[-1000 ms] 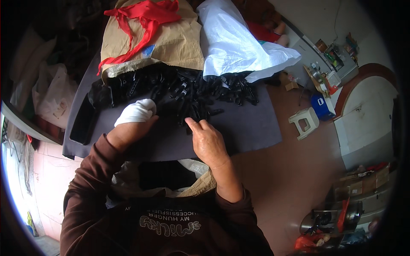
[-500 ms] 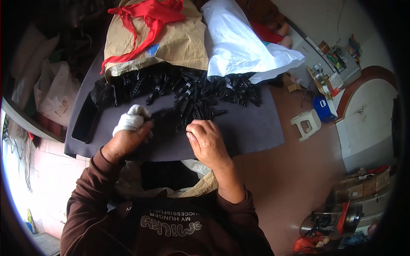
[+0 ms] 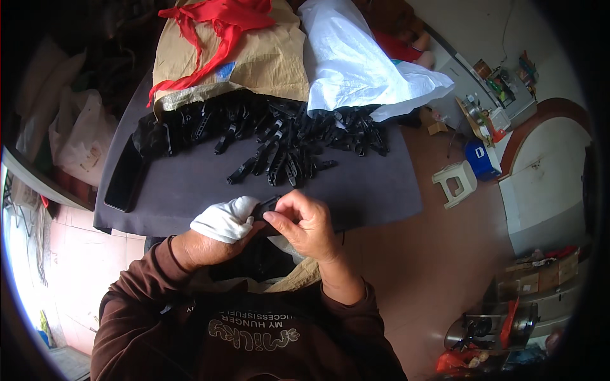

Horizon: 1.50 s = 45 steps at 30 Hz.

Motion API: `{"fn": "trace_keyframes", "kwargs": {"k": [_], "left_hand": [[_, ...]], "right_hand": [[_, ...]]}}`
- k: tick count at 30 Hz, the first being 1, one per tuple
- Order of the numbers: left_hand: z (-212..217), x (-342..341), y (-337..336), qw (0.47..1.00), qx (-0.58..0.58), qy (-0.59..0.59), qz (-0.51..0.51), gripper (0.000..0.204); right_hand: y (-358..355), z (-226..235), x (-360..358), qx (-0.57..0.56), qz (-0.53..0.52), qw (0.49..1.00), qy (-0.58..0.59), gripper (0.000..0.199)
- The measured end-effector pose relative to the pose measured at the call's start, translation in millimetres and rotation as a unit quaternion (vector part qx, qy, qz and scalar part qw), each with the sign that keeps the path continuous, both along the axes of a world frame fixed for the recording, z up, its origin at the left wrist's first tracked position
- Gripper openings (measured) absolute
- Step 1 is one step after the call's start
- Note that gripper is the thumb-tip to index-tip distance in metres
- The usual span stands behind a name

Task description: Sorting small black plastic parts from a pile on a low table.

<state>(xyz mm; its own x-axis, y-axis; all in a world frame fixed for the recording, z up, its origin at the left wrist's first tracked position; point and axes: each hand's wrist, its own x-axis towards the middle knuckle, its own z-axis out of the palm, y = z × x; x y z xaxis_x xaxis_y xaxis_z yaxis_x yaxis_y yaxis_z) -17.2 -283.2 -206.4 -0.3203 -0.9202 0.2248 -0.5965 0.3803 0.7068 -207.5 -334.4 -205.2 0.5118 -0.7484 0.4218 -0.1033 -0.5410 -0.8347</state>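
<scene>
A small black plastic piece [image 3: 266, 206] is between my two hands, just over the near edge of the grey-covered table [image 3: 375, 184]. My left hand [image 3: 222, 223], partly wrapped in white glove-like fabric, is closed on its left end. From the other side my right hand [image 3: 305, 222], bare, pinches the piece between thumb and fingers. Farther up the table, a loose pile of similar black plastic pieces [image 3: 276, 149] spills out from under a tan sack [image 3: 254, 57] and a white sack [image 3: 356, 63]. The exact kind of piece is too small to tell.
A black smartphone [image 3: 126, 178] lies at the table's left. Red cloth [image 3: 235, 19] drapes over the tan sack. Below my hands, an open sack [image 3: 304, 274] holds dark contents. A white stool [image 3: 455, 184] and blue box [image 3: 481, 160] stand right. Another person [image 3: 397, 49] is partly visible behind.
My left hand has moved right and toward me, and my right hand has drawn back slightly from the pile. Both now meet at one black piece; some pile pieces lie differently.
</scene>
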Motion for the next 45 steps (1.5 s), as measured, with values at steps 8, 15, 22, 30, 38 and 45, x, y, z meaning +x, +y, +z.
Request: {"fn": "trace_keyframes", "kwargs": {"k": [8, 15, 22, 30, 38, 45], "left_hand": [[-13, -14, 13, 0.996, -0.071, -0.006, -0.051, 0.02], [-19, -13, 19, 0.995, -0.041, 0.075, -0.042, 0.01], [30, 33, -8, 0.973, -0.028, -0.221, -0.066, 0.054], [-8, 13, -50, 0.927, -0.058, -0.299, 0.217, 0.018], [-17, 26, -33, 0.966, -0.111, -0.16, 0.168, 0.02], [-9, 9, -18, 0.992, -0.062, -0.006, 0.11, 0.022]], "right_hand": [[3, -18, 12, -0.264, -0.112, 0.957, 0.045, 0.016], [2, -18, 17, -0.157, -0.045, 0.986, 0.004, 0.019], [-21, -14, -14, -0.094, -0.173, 0.968, 0.154, 0.018], [-30, -17, -10, -0.213, -0.21, 0.917, 0.264, 0.019], [-25, -11, -17, -0.232, -0.162, 0.894, 0.348, 0.031], [-18, -2, -11, -0.237, -0.17, 0.887, 0.358, 0.03]]}}
